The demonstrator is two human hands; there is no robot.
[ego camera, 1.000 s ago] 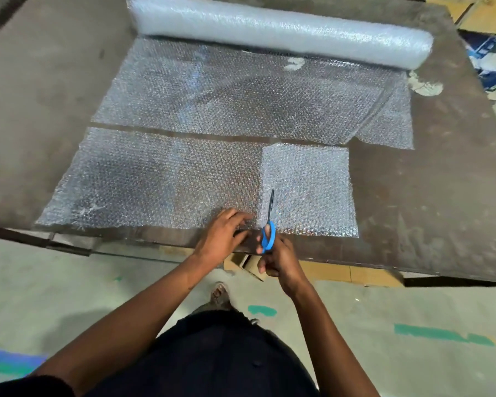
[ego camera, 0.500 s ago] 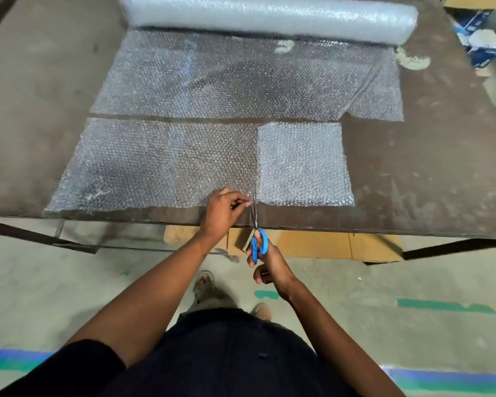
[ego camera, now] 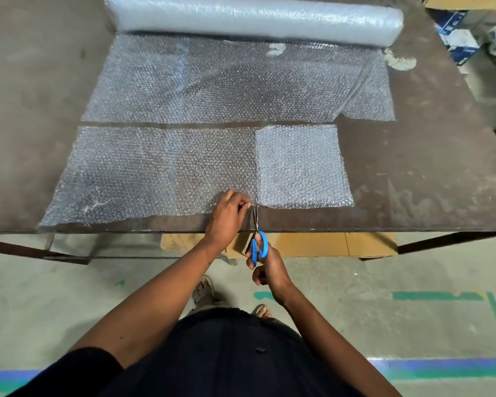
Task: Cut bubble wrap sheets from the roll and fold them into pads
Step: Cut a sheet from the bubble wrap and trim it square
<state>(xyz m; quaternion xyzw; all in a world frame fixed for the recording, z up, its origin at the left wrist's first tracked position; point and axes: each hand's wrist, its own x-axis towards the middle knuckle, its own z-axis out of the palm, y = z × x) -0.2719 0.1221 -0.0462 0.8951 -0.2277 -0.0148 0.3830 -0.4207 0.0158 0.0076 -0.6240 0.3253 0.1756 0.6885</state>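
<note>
A cut strip of bubble wrap (ego camera: 143, 173) lies flat along the table's near edge. A whiter, folded square pad (ego camera: 301, 167) sits at the strip's right end. My left hand (ego camera: 226, 214) pinches the strip's near edge just left of the pad. My right hand (ego camera: 265, 267) holds blue-handled scissors (ego camera: 259, 239) below the table edge, blades pointing up at the strip's edge beside my left fingers. The roll (ego camera: 255, 18) lies across the far side, with unrolled wrap (ego camera: 229, 81) spread toward me.
The brown table (ego camera: 427, 173) has bare surface to the left and right of the wrap. Cardboard (ego camera: 321, 245) sits under its near edge. Boxes (ego camera: 455, 30) stand on the floor at far right. Green and blue tape lines mark the floor.
The scissors have drawn back from over the strip to its near edge, and my right hand has dropped below the table edge. My left hand went from pressing flat to pinching the edge.
</note>
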